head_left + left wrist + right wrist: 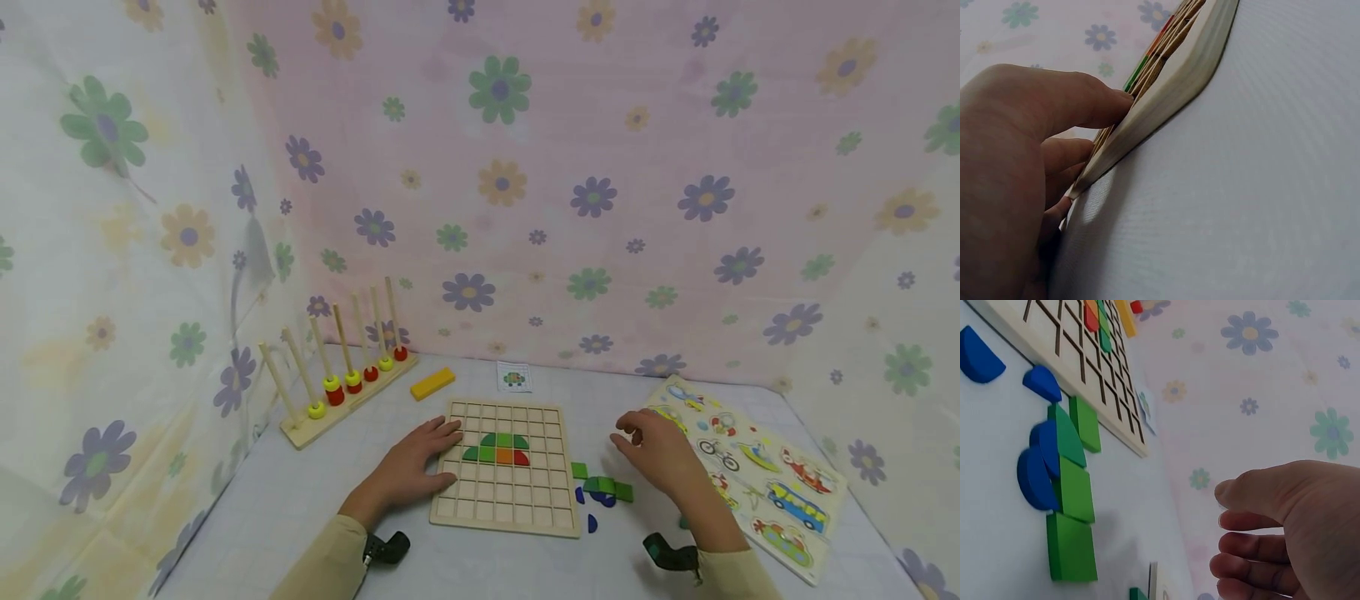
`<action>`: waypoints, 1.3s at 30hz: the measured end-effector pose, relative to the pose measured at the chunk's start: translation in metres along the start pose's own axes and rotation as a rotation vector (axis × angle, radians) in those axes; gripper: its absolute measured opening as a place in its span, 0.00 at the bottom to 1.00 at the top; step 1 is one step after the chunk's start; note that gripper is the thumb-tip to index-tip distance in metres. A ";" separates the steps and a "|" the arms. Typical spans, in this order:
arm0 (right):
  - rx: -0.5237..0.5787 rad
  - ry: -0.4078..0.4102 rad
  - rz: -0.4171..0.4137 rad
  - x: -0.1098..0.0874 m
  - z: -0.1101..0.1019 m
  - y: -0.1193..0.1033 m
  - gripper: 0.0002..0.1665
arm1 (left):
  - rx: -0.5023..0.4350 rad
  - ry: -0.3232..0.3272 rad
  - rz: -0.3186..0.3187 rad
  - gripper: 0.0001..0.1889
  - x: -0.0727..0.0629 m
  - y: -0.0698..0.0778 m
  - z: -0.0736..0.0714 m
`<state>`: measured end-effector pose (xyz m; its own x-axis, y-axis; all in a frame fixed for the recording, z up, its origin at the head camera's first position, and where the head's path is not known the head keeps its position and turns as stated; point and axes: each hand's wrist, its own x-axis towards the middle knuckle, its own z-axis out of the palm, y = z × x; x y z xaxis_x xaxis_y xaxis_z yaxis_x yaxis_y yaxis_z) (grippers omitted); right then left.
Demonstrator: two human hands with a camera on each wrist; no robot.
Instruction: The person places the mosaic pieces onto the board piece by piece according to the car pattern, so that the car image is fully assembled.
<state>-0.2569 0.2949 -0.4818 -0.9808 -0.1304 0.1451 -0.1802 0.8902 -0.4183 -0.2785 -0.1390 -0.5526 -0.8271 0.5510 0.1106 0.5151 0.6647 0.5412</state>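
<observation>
A wooden grid board [504, 505] lies flat in the middle of the table, with green, orange and red pieces [495, 453] set in some cells. My left hand [408, 467] rests at its left edge; in the left wrist view the thumb [1100, 103] touches the rim. Off the board's right side, my right hand [660, 454] hovers with fingers loosely curled and nothing in them. Between that hand and the board lie loose green square blocks [1075, 550] and blue half-round blocks [982, 356], some of them overlapping.
A peg rack [348, 406] with red and yellow beads stands at the back left, near a yellow bar [432, 383]. Behind the board lies a small picture card [514, 377]. A vehicle puzzle board [757, 475] is at the right, partly under my right forearm.
</observation>
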 end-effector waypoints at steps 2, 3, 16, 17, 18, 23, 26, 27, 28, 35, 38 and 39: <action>0.001 0.009 0.014 -0.001 -0.002 0.005 0.13 | 0.002 0.004 0.004 0.37 0.000 0.000 0.000; 0.004 0.016 0.018 -0.002 -0.003 0.008 0.13 | 0.004 0.002 0.002 0.37 0.000 0.000 0.000; -0.002 0.002 0.074 -0.009 0.002 0.031 0.12 | 0.001 -0.004 -0.011 0.36 0.001 0.000 0.000; -0.006 -0.006 0.084 -0.009 0.002 0.033 0.12 | 0.000 -0.004 -0.012 0.36 0.001 0.000 0.000; -0.011 -0.013 0.097 -0.009 0.003 0.035 0.12 | 0.000 -0.005 -0.011 0.36 0.001 0.000 0.000; -0.037 -0.060 0.156 -0.009 0.003 0.038 0.13 | 0.008 -0.007 -0.005 0.36 0.002 -0.001 0.002; -0.053 -0.087 0.174 -0.009 0.003 0.038 0.13 | 0.009 -0.007 -0.005 0.36 0.003 -0.001 0.002; -0.056 -0.094 0.181 -0.009 0.004 0.038 0.13 | 0.009 -0.007 -0.006 0.36 0.003 -0.002 0.002; -0.060 -0.100 0.189 -0.009 0.004 0.037 0.13 | 0.008 -0.008 -0.006 0.36 0.003 -0.002 0.002; -0.077 -0.125 0.199 -0.007 0.013 0.032 0.11 | 0.007 -0.008 -0.009 0.36 0.002 -0.001 0.001; -0.063 -0.134 0.191 -0.006 0.015 0.029 0.11 | 0.003 -0.008 -0.010 0.36 0.001 -0.001 0.000; -0.057 -0.139 0.184 -0.006 0.015 0.028 0.11 | 0.002 -0.009 -0.010 0.36 0.001 -0.001 0.000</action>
<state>-0.2571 0.3140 -0.5082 -0.9983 -0.0187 -0.0558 0.0036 0.9274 -0.3740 -0.2798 -0.1387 -0.5530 -0.8303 0.5487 0.0975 0.5071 0.6711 0.5408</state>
